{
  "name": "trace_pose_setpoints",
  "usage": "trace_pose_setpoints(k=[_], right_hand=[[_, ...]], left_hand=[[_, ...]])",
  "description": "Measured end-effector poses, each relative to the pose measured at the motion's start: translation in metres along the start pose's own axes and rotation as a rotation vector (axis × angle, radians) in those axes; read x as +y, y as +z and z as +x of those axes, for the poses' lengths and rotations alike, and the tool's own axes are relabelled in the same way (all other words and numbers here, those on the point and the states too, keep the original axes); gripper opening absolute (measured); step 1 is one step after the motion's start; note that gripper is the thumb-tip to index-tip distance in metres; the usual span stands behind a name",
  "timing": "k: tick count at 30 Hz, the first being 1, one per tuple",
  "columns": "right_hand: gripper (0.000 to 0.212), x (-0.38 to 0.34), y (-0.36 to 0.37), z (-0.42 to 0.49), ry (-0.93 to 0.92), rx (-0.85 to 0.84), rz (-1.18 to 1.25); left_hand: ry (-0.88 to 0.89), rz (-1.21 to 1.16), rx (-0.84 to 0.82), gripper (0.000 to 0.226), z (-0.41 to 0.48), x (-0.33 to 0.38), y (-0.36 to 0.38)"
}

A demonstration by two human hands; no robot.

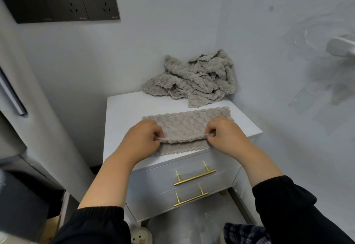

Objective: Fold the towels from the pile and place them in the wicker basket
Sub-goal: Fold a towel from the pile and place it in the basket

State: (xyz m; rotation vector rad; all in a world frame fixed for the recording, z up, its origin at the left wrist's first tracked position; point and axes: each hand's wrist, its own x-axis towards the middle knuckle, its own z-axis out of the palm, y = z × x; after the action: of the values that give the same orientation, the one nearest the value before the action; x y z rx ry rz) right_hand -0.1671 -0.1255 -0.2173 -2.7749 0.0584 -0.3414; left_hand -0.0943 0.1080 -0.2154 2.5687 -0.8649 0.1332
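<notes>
left hand point(143, 138) pinches towel point(184, 128) fold edge | right hand point(224, 134) pinches same edge | pile point(194, 78) behind on counter point(123, 109)

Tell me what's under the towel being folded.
The towel lies on the white cabinet top, near its front edge. The left hand and right hand pinch its upper layer; its lower layer shows beneath. Whatever the cloth covers cannot be seen.
</notes>
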Motion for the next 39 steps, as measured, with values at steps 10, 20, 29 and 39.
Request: trace_pose_setpoints(k=[10,20,29,39], right_hand=[[0.013,0.006,0.006,-0.004,0.017,-0.169,0.036],[0.022,0.035,-0.015,-0.01,0.23,-0.029,-0.102],[0.031,0.045,-0.008,-0.017,0.244,-0.238,-0.041],[0.02,0.046,-0.011,-0.013,0.23,0.058,-0.013]], left_hand=[[-0.053,-0.012,-0.212,0.019,-0.003,-0.002,0.003],[-0.069,-0.014,-0.241,0.023,0.0,0.0,0.004],[-0.112,-0.073,-0.156,0.022,0.0,-0.001,0.005],[-0.07,0.063,-0.024,0.027,0.0,0.002,0.005]])
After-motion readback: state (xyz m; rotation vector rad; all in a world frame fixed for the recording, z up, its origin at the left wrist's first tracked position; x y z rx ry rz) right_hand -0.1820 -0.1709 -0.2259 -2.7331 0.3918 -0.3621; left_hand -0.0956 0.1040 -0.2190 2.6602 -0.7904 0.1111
